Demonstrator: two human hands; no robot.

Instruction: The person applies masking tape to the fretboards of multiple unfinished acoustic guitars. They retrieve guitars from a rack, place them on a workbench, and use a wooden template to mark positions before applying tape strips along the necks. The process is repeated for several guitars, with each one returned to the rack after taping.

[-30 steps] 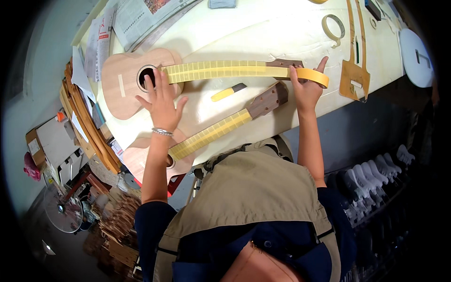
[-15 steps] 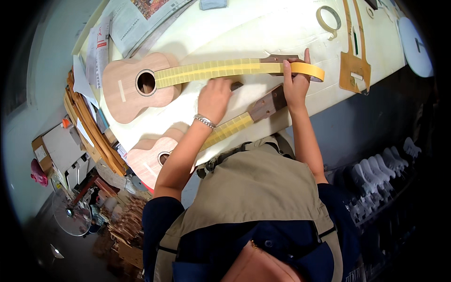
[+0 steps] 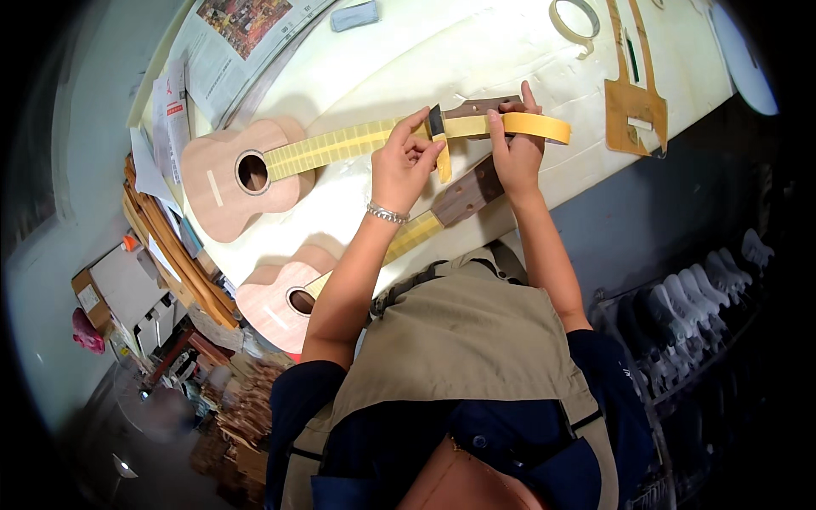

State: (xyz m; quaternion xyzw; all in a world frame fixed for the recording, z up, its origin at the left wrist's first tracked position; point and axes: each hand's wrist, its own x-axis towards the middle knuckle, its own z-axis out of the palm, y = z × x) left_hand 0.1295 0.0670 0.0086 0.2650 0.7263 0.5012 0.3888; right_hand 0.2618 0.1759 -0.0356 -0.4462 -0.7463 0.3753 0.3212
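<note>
A ukulele (image 3: 217,183) with an unfinished pale body lies across the table, yellow masking tape covering its fretboard. My left hand (image 3: 406,166) pinches a small knife (image 3: 438,123), which has a dark slanted end and a yellowish handle, upright across the tape near the headstock. In my right hand (image 3: 517,153), at the headstock, is a roll of yellow masking tape (image 3: 544,127); its strip runs back onto the neck. Nearer my body, a second ukulele (image 3: 276,302) has a taped neck and a brown headstock (image 3: 470,191). My left forearm hides part of it.
Newspapers (image 3: 255,64) lie at the far left, and a grey-blue block (image 3: 354,16) sits at the back. Toward the far right are another tape roll (image 3: 557,21) and a brown template (image 3: 636,110). Wooden boards (image 3: 183,255) stand beside the table's left edge.
My left hand has lifted the knife from the table and brought it right, up to the taped neck. My right hand and the tape roll shifted slightly left in view.
</note>
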